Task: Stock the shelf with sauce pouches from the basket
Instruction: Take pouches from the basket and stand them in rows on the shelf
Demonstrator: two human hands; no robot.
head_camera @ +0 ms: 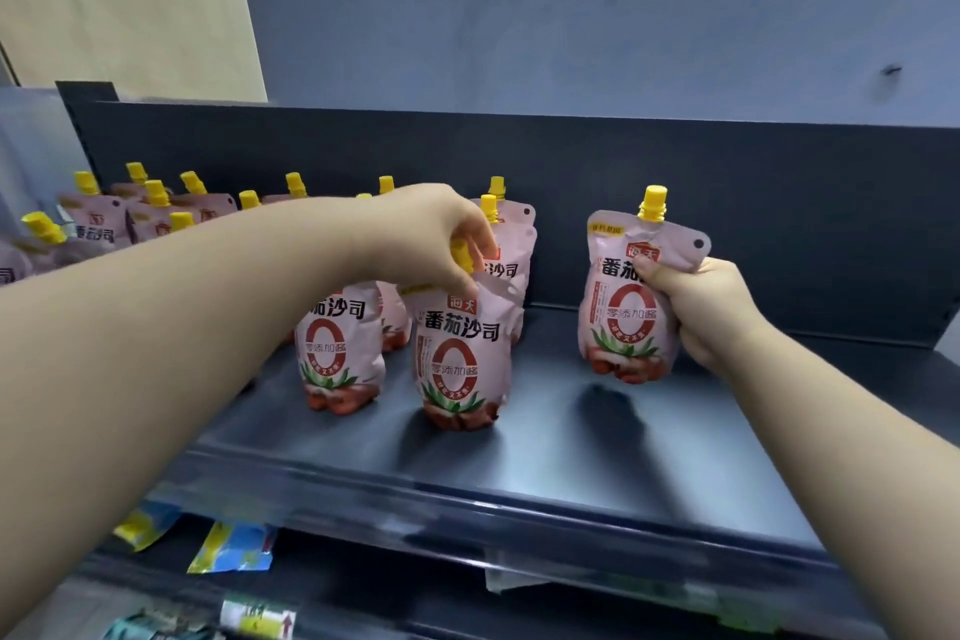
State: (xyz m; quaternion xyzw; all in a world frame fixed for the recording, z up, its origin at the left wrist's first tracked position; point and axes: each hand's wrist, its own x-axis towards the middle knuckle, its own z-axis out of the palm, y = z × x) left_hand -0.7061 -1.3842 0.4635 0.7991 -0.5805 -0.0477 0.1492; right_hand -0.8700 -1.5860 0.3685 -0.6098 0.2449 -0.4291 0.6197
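Pink sauce pouches with yellow caps stand on a dark shelf (571, 437). My left hand (436, 234) is closed around the yellow cap of a front pouch (460, 359), which stands upright on the shelf. My right hand (696, 307) grips the right side of another pouch (623, 307), held upright with its base just above or on the shelf, right of the others. A third front pouch (337, 353) stands to the left, partly behind my left forearm. Several more pouches (150, 208) fill the back and left. The basket is not in view.
The shelf has a dark back panel (727, 203) and a clear plastic front lip (467, 509). Bare shelf surface lies right of and in front of the held pouches. Blue and yellow packets (234, 548) hang on the shelf below.
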